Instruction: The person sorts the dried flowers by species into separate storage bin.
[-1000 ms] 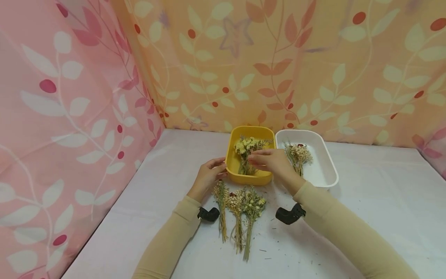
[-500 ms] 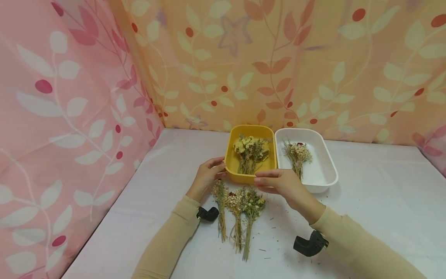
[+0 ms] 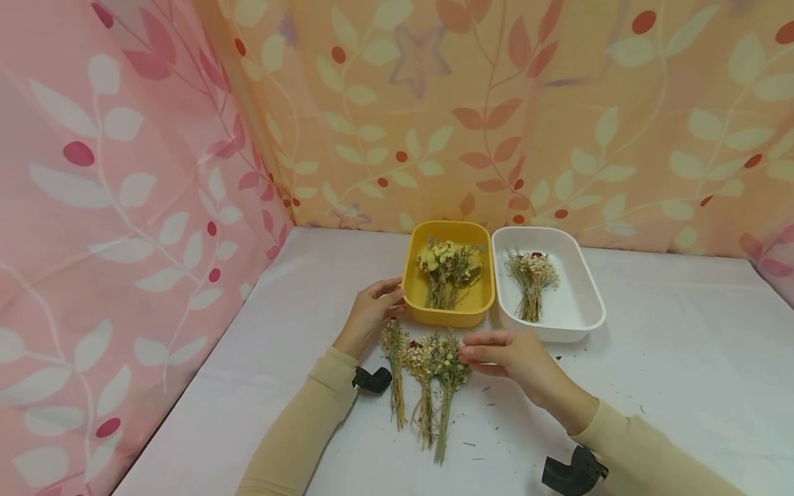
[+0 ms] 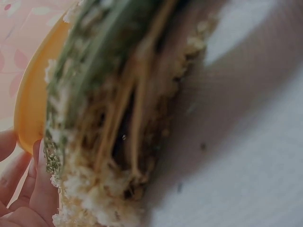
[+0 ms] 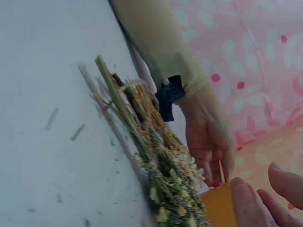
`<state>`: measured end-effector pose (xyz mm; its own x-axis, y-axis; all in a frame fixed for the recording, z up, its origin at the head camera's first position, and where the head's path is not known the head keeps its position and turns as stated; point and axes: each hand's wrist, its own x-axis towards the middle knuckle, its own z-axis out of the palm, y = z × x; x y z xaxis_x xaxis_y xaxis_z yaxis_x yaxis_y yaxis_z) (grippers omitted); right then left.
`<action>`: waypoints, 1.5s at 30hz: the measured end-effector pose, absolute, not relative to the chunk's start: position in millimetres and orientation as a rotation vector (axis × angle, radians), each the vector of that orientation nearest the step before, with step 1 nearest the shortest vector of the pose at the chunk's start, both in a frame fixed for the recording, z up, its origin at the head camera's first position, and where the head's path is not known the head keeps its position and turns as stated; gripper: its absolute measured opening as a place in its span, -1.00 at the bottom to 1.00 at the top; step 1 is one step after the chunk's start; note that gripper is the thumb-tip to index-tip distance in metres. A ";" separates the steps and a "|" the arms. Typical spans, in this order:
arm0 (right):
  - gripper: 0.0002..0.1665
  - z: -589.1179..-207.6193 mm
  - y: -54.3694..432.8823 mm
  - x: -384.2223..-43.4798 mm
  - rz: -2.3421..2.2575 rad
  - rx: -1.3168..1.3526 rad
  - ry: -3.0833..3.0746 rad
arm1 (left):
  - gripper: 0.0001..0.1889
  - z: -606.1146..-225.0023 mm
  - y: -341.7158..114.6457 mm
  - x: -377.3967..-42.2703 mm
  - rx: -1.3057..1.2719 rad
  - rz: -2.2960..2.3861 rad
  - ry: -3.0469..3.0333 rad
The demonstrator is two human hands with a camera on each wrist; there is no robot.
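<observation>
My left hand [image 3: 370, 311] touches the near left corner of the yellow tub [image 3: 448, 318] with its fingertips. In that tub lie bunches of dried flowers [image 3: 451, 269], some topped pale yellow. Three tied bunches lie side by side on the table: a slim one [image 3: 395, 372] at left, a cream one with a red bloom [image 3: 424, 386] in the middle, and a green-yellow one [image 3: 448, 379] at right. My right hand [image 3: 517, 358] hovers beside the right bunch's head, fingers fairly straight and holding nothing; contact is unclear. The left wrist view shows a blurred bunch [image 4: 109, 142] up close.
A white tub [image 3: 586, 303] stands against the yellow tub's right side, with dried flowers [image 3: 532, 282] inside. Stem scraps [image 3: 474, 444] litter the white tabletop [image 3: 670, 344]. Patterned cloth walls [image 3: 372, 124] rise behind the tubs and at left.
My right hand has left the yellow tub and moved down and right to the front bunches. A dark-headed bunch now lies uncovered in that tub. My left hand keeps its place.
</observation>
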<state>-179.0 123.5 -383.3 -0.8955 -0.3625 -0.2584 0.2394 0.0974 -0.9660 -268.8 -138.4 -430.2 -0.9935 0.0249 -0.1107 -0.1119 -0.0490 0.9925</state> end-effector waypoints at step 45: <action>-0.39 -430.9 119.4 -136.6 -1.779 -0.018 1.587 | -0.56 -428.0 -136.5 -267.4 -0.035 2.246 2.064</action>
<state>-136.6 119.4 -430.9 -0.7265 -0.5215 -0.4476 0.5040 0.0384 -0.8628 -267.4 -136.5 -428.0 -0.9956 0.0511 -0.0782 -0.0823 -0.0822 0.9932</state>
